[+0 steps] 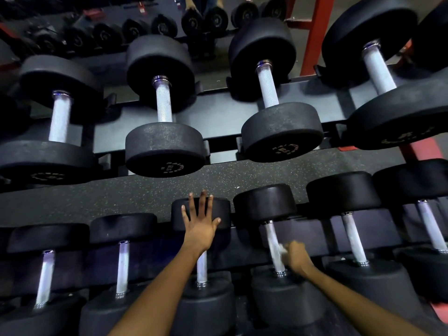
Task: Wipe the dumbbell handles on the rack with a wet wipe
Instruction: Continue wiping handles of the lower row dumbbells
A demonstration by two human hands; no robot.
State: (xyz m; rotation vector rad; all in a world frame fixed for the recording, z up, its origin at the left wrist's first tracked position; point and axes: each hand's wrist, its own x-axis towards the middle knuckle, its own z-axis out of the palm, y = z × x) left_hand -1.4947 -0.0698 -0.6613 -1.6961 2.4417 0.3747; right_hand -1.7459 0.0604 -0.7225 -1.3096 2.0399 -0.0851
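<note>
Low and right of centre, the right hand [294, 257] pinches a wet wipe [281, 249] against a lower-row dumbbell handle [272, 248]; wrapping the wipe fully round and running its whole length would probably clean best. Centre frame, the left hand [200, 226] rests flat, fingers spread, on the neighbouring dumbbell head [219, 209]. No containers show.

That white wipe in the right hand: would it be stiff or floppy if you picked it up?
Probably floppy: the wipe shows as a small crumpled wad bunched in the right hand against the handle. Likely very light too, since the fingers alone seem to hold it. It is blurred, so wetness cannot be judged.
</note>
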